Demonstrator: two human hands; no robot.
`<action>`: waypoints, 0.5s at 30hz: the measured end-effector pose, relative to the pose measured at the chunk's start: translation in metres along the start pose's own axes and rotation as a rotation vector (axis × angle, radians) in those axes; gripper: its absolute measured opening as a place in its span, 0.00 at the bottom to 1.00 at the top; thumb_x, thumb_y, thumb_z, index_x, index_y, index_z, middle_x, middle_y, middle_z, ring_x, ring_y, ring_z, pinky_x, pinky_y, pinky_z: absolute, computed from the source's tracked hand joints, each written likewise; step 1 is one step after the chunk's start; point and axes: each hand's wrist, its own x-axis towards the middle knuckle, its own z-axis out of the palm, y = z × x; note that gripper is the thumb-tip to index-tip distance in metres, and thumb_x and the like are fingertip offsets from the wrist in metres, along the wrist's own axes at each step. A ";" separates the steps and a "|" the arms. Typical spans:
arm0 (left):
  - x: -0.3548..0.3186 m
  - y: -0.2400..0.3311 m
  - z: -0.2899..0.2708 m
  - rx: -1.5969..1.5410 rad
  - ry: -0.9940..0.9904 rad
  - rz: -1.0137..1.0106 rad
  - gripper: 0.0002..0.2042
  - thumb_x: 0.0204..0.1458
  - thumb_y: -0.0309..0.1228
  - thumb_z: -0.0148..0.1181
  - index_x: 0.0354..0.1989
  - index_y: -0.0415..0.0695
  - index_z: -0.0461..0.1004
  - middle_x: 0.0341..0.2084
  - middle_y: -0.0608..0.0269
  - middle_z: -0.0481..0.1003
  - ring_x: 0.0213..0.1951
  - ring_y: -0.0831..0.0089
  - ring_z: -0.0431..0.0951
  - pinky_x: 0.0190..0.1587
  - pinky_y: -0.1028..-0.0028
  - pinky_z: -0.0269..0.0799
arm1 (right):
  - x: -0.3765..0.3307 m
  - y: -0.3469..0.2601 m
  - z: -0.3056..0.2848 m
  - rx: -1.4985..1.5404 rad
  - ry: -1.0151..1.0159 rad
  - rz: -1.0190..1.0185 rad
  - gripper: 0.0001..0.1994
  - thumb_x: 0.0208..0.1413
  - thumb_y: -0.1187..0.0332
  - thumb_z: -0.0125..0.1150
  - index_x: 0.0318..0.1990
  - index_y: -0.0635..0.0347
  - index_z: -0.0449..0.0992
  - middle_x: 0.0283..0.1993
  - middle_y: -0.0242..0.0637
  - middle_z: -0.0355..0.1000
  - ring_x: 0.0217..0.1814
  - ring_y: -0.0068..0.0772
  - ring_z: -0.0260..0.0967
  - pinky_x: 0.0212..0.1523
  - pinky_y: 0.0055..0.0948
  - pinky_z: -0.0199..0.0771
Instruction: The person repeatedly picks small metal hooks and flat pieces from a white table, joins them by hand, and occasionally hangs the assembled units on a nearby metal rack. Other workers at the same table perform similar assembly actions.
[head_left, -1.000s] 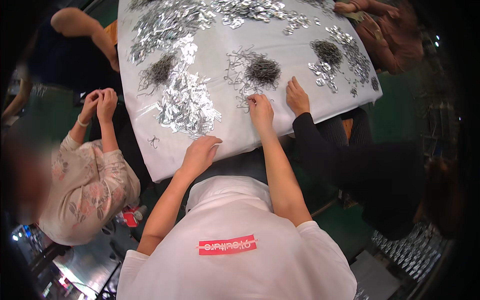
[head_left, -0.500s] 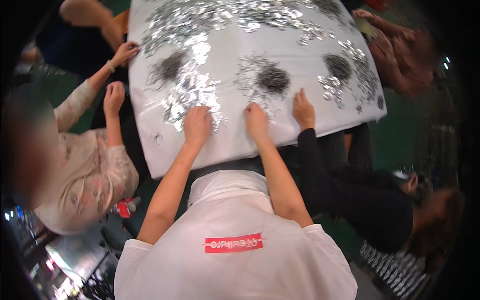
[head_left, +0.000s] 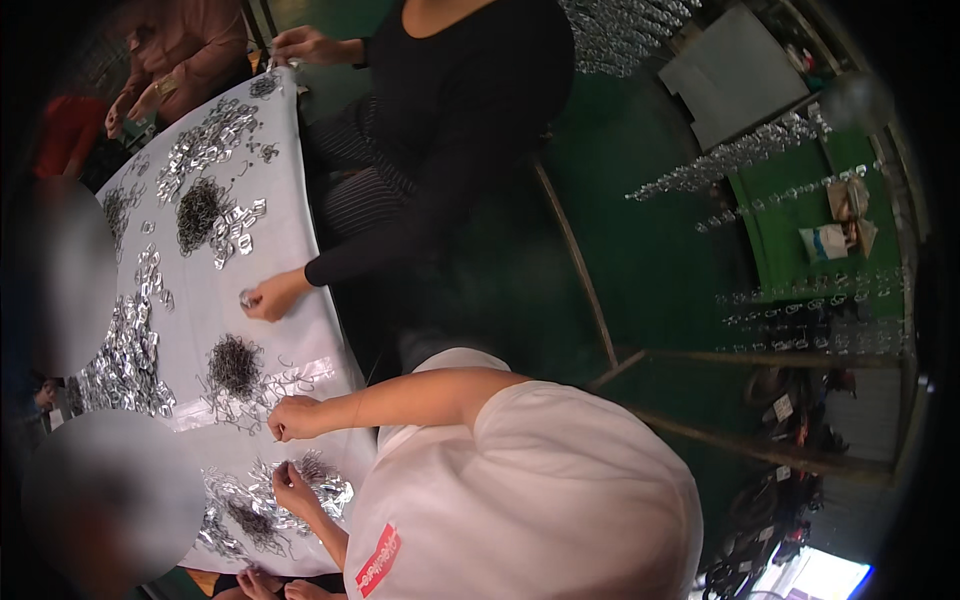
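Observation:
My left hand (head_left: 294, 491) is closed with fingertips pinched, over a heap of shiny flat metal pieces (head_left: 335, 492) and dark wire bits. What it pinches is too small to make out. My right hand (head_left: 291, 418) is closed too, low over the table beside loose wire hooks (head_left: 255, 402). Its fingers hide whatever they hold. Just beyond it lies a dense dark pile of wire hooks (head_left: 234, 366). Both hands are above the white-covered table (head_left: 285, 235).
A co-worker in black sleeves has one hand (head_left: 279, 295) holding a small shiny piece. Another person's hand (head_left: 258, 583) shows at the bottom edge. More metal pieces (head_left: 125, 360) lie across the table. Strings of metal pieces (head_left: 735, 160) hang over the green floor (head_left: 530, 290).
The view has swung strongly to the right, so the table now appears at the left. My hands remain over the same piles. The black-sleeved co-worker's hand now holds a shiny piece.

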 end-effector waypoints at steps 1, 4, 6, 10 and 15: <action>0.009 0.011 0.002 -0.112 -0.013 0.009 0.09 0.54 0.27 0.58 0.38 0.33 0.76 0.31 0.57 0.78 0.31 0.69 0.77 0.35 0.71 0.72 | -0.001 -0.006 -0.007 0.086 -0.013 0.038 0.04 0.43 0.73 0.65 0.29 0.57 0.80 0.26 0.38 0.77 0.25 0.29 0.76 0.29 0.32 0.75; 0.015 0.055 0.002 -0.356 -0.020 -0.157 0.08 0.57 0.27 0.56 0.39 0.36 0.75 0.32 0.63 0.77 0.32 0.78 0.75 0.30 0.79 0.67 | -0.001 -0.022 -0.024 0.433 -0.010 0.135 0.05 0.45 0.79 0.62 0.32 0.64 0.79 0.25 0.38 0.76 0.22 0.26 0.76 0.22 0.28 0.75; 0.020 0.086 0.003 -0.487 -0.028 -0.200 0.09 0.56 0.29 0.58 0.43 0.37 0.74 0.32 0.65 0.76 0.32 0.79 0.74 0.29 0.81 0.67 | -0.005 -0.028 -0.039 0.585 -0.043 0.184 0.06 0.54 0.77 0.60 0.38 0.68 0.76 0.32 0.38 0.76 0.26 0.26 0.76 0.25 0.25 0.78; -0.001 0.132 -0.004 -0.819 0.077 -0.186 0.12 0.54 0.27 0.60 0.45 0.35 0.74 0.36 0.60 0.76 0.36 0.75 0.76 0.35 0.76 0.72 | -0.019 -0.051 -0.064 0.657 -0.096 0.158 0.07 0.57 0.71 0.60 0.40 0.64 0.76 0.35 0.35 0.75 0.35 0.25 0.76 0.33 0.23 0.78; -0.024 0.152 -0.009 -1.018 0.247 -0.272 0.09 0.53 0.22 0.60 0.43 0.35 0.74 0.35 0.60 0.77 0.36 0.75 0.78 0.35 0.77 0.75 | -0.022 -0.085 -0.057 0.523 -0.195 0.299 0.08 0.58 0.66 0.61 0.39 0.61 0.76 0.36 0.29 0.74 0.39 0.20 0.69 0.43 0.23 0.68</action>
